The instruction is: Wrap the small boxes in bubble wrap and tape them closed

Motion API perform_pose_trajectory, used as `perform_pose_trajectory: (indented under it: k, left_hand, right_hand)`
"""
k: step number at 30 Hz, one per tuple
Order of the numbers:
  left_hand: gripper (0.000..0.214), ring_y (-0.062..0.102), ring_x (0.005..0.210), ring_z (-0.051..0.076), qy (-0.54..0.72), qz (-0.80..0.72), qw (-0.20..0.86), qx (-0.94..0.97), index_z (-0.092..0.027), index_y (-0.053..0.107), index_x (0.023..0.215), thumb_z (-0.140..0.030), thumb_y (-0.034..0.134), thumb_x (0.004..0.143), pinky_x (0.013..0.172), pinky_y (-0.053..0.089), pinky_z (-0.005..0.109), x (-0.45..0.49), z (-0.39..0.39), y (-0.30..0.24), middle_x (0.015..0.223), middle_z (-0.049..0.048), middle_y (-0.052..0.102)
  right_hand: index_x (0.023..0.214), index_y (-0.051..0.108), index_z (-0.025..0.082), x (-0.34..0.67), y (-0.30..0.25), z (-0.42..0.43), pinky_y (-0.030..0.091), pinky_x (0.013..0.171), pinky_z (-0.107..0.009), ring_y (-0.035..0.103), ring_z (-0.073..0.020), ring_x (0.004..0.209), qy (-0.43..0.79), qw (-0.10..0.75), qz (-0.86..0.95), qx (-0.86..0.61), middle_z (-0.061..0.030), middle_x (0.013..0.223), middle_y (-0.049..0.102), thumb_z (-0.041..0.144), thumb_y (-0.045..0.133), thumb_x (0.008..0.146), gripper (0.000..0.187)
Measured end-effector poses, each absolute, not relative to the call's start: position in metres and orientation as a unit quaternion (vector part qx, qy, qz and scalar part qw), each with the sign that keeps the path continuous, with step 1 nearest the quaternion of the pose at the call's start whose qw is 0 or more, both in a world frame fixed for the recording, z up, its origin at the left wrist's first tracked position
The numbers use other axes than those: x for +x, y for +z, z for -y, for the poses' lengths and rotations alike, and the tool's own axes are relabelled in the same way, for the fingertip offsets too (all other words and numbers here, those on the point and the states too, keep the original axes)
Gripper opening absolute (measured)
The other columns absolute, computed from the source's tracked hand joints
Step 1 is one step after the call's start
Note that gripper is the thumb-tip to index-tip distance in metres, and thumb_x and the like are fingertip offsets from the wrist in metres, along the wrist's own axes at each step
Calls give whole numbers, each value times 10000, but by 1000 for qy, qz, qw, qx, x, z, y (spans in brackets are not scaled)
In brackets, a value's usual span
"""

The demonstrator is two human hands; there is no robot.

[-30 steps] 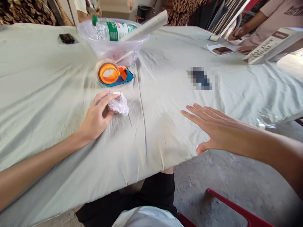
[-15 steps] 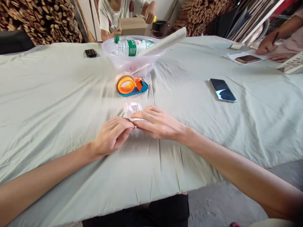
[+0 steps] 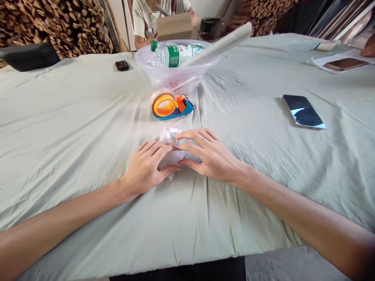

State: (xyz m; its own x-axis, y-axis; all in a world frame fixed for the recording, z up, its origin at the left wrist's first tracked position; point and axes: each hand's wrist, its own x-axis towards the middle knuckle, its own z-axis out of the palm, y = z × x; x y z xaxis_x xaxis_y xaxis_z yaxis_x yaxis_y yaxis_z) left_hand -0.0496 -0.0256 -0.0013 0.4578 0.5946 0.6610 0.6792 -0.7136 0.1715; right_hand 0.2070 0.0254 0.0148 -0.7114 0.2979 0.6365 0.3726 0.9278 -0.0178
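A small crumpled bundle of clear plastic wrap (image 3: 171,136) lies on the cloth between my hands, with more of the film showing below my fingertips. My left hand (image 3: 149,164) comes in from the left, its thumb apart from its curved fingers, the fingertips at the film. From the right, my right hand (image 3: 209,154) reaches over with spread fingers; its index fingertip touches the bundle. Both thumbs lie on the near side, close together. What the wrap contains cannot be made out. Just beyond it rests a tape dispenser (image 3: 171,105) in orange and blue.
A translucent basin (image 3: 175,74) holds a green-capped bottle (image 3: 172,55) and a long white roll (image 3: 219,45). A phone (image 3: 303,111) lies to the right, a small black object (image 3: 122,65) at the far left. Across the table a person holds a cardboard box (image 3: 175,26).
My thumbs and fingers have spread from a close pinch, so more film shows between them. The view has shifted, with table things appearing farther right. The person opposite has lowered a raised hand.
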Motion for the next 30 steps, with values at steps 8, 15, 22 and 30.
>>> perform_pose_trajectory:
  k: [8, 15, 22, 30]
  left_hand:
    - [87, 728, 827, 142, -425, 385, -17, -819, -218, 704, 1096, -141, 743, 1090, 759, 624, 251, -52, 23, 0, 979, 2, 775]
    - [147, 715, 807, 106, -477, 391, -65, -785, -240, 697, 1188, -129, 676, 1095, 685, 655, 166, -48, 27, 7, 952, -19, 713]
    - [127, 643, 745, 104, -530, 436, -35, -727, -238, 681, 1171, -210, 560, 1143, 614, 596, 198, -50, 28, 5, 1023, 4, 720]
    - [349, 604, 788, 148, -518, 511, -5, -686, -248, 844, 1023, -38, 566, 1004, 733, 559, 298, -59, 17, 6, 894, 13, 610]
  right_hand:
    - [1017, 633, 217, 200, 12, -24, 589, 1034, -434, 750, -265, 1189, -32, 390, 899, -197, -132, 1338, 797, 89, 601, 1099, 156]
    - [1196, 661, 216, 199, 9, -24, 564, 1060, -481, 714, -310, 1265, -13, 386, 899, -206, -160, 1416, 755, 247, 734, 1099, 126]
    - [964, 507, 262, 200, 11, -27, 551, 944, -444, 748, -276, 1119, 46, 440, 856, -269, -114, 1267, 776, 68, 604, 943, 218]
    - [952, 540, 265, 209, 17, -33, 623, 962, -477, 764, -283, 1132, 53, 527, 775, -345, -114, 1166, 745, 115, 630, 964, 176]
